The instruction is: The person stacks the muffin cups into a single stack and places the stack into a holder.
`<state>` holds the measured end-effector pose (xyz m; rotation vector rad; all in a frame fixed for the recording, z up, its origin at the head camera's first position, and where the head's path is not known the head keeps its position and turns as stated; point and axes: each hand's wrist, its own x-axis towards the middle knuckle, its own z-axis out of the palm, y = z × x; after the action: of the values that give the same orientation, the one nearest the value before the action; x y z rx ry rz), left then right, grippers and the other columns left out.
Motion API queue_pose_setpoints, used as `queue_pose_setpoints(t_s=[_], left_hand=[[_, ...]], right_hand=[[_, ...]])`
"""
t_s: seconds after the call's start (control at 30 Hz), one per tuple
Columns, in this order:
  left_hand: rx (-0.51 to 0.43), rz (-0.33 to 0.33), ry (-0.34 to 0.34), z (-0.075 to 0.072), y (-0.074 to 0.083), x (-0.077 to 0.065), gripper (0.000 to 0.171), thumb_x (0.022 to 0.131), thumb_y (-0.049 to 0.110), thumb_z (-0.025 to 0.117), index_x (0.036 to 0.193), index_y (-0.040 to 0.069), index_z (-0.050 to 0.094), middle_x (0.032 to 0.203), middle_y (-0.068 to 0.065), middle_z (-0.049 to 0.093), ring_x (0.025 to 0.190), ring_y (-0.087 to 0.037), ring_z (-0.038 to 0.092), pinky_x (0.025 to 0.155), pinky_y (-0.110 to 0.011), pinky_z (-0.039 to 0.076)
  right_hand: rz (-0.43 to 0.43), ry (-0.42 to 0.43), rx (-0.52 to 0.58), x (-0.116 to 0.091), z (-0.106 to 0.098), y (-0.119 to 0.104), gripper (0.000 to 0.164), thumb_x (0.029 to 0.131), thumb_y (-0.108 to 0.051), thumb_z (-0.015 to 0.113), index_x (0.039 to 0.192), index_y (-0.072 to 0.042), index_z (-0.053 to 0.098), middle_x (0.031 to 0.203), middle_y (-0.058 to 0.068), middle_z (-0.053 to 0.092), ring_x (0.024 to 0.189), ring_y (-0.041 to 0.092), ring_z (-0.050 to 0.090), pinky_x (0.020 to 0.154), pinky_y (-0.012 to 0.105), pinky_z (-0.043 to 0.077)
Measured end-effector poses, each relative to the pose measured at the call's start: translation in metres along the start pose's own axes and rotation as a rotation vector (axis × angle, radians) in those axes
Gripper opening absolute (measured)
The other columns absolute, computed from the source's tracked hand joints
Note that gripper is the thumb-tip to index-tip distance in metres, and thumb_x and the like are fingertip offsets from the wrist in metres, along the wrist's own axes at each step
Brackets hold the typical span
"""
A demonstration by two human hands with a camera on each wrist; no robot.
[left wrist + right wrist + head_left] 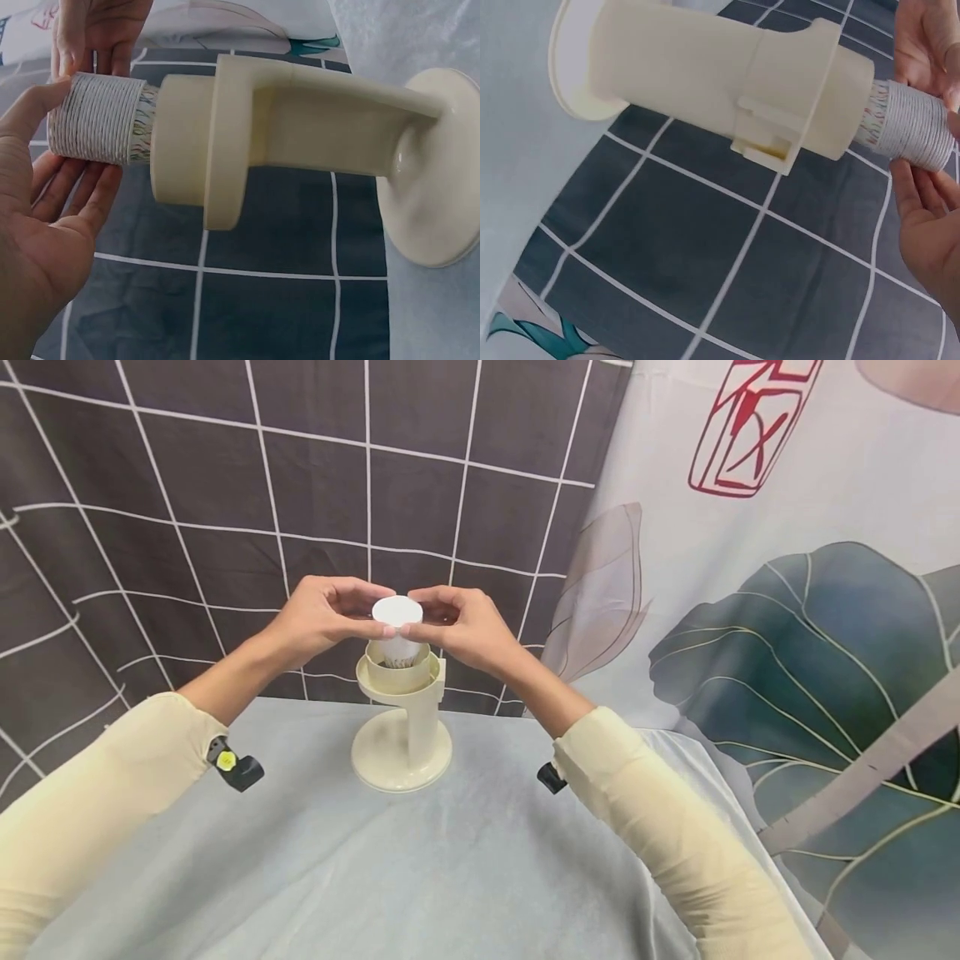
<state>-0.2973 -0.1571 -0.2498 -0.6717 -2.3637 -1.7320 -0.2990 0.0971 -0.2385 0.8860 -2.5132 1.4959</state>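
Observation:
A stack of white paper cups [398, 612] stands upright, its lower end inside the round sleeve of a cream cup holder [423, 731]. My left hand [318, 614] holds the stack from the left and my right hand [474, 628] from the right, thumbs at the near side and fingers around the far side. In the left wrist view the stacked rims [97, 118] show as close ridges, with a coloured print on the bottom cup beside the sleeve [180, 139]. The right wrist view shows the same stack [919, 124] and a small slotted bracket on the holder's ring.
The holder's round base [375, 760] rests on a table covered with a pale grey-blue cloth [465, 877]. A dark curtain with a white grid [420, 502] hangs close behind. At the right hangs a white cloth with large leaf prints [817, 652].

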Motion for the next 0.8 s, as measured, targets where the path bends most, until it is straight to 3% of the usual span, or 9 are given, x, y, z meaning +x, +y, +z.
queue_pose_setpoints(t_s=[0.1,0.4,0.63,0.8], left_hand=[[0.036,-0.025,-0.012,0.003,-0.005,0.001,0.048,0.09,0.005,0.093,0.136,0.002,0.079,0.11,0.011,0.085,0.108,-0.005,0.079,0.093,-0.019,0.064],[0.131,-0.098,-0.081,0.007,-0.018,-0.004,0.052,0.098,0.017,0.09,0.146,0.005,0.073,0.138,-0.012,0.079,0.113,-0.007,0.076,0.094,-0.016,0.061],[0.143,-0.114,-0.125,0.006,-0.026,-0.007,0.054,0.1,0.02,0.089,0.149,0.005,0.071,0.14,-0.011,0.078,0.113,-0.002,0.074,0.097,-0.014,0.059],[0.11,-0.115,-0.134,0.007,-0.029,-0.007,0.054,0.1,0.014,0.087,0.149,0.0,0.07,0.159,-0.013,0.065,0.14,-0.018,0.069,0.113,-0.019,0.058]], right_hand=[[0.021,-0.01,-0.022,0.001,0.002,0.005,0.049,0.096,-0.024,0.088,0.14,-0.005,0.077,0.125,0.011,0.085,0.114,0.024,0.081,0.096,0.031,0.066],[0.066,-0.027,-0.062,0.001,0.012,0.022,0.049,0.096,-0.029,0.089,0.138,-0.006,0.078,0.123,0.01,0.085,0.111,0.02,0.081,0.1,0.035,0.067],[0.076,-0.035,-0.047,-0.002,0.017,0.026,0.05,0.094,-0.029,0.091,0.137,-0.006,0.078,0.119,0.009,0.085,0.106,0.019,0.079,0.091,0.027,0.063],[0.091,-0.045,-0.06,-0.002,0.017,0.028,0.05,0.093,-0.032,0.092,0.135,-0.008,0.08,0.117,0.007,0.085,0.102,0.017,0.077,0.086,0.024,0.06]])
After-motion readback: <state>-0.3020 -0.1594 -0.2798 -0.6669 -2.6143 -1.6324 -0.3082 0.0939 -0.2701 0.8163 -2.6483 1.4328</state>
